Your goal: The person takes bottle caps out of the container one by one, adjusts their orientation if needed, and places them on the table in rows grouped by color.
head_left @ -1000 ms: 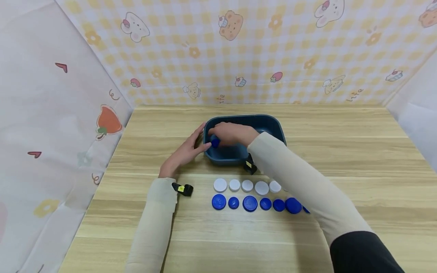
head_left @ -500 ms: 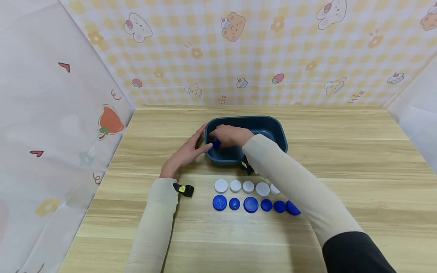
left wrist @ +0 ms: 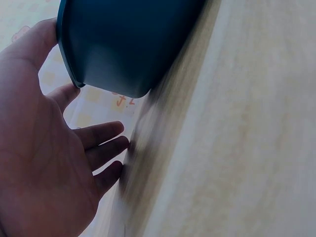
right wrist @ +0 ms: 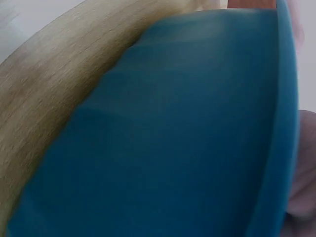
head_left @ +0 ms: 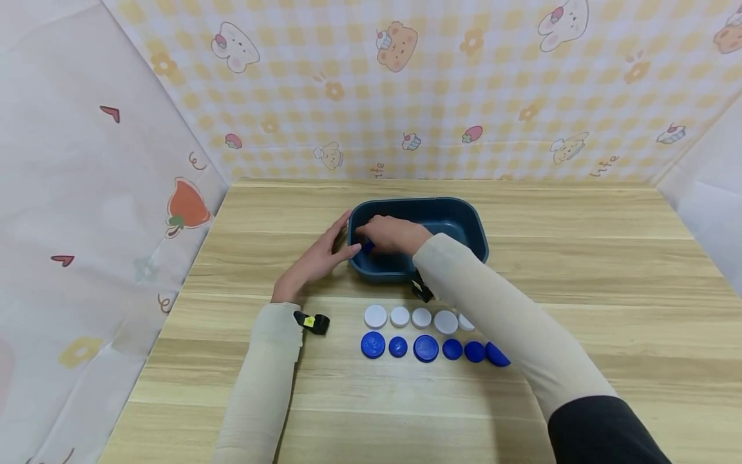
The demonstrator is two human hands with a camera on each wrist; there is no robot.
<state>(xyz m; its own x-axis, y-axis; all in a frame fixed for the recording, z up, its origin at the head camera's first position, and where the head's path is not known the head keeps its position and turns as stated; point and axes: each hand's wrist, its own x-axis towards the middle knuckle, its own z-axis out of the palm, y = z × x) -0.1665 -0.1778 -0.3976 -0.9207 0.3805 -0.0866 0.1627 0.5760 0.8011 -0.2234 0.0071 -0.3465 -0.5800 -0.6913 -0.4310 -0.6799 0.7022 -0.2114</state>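
Observation:
My left hand (head_left: 313, 259) lies against the left end of a dark blue plastic bin (head_left: 390, 277). In the left wrist view its thumb and index fingertip touch the bin's rim, and the other fingers extend loosely. Down inside the bin's left part, my right hand (head_left: 395, 234) holds a blue bottle cap (head_left: 368, 247) by its curled fingers. The cap is mostly covered and the fingertips are hidden. The right wrist view is filled by the bin's outer wall (right wrist: 163, 123), with a bit of the hand (right wrist: 305, 168) behind the rim.
In front of the bin lie a row of white caps (head_left: 375, 316) and a row of blue caps (head_left: 426, 348) on the wooden table (head_left: 406, 412). My right forearm (head_left: 504, 309) crosses over their right ends. A patterned cloth wall (head_left: 278, 96) stands behind the table.
The right hand has shifted very slightly right inside the bin, and less of the blue cap shows. The right forearm moved a little left, covering more caps. The left hand stays on the rim.

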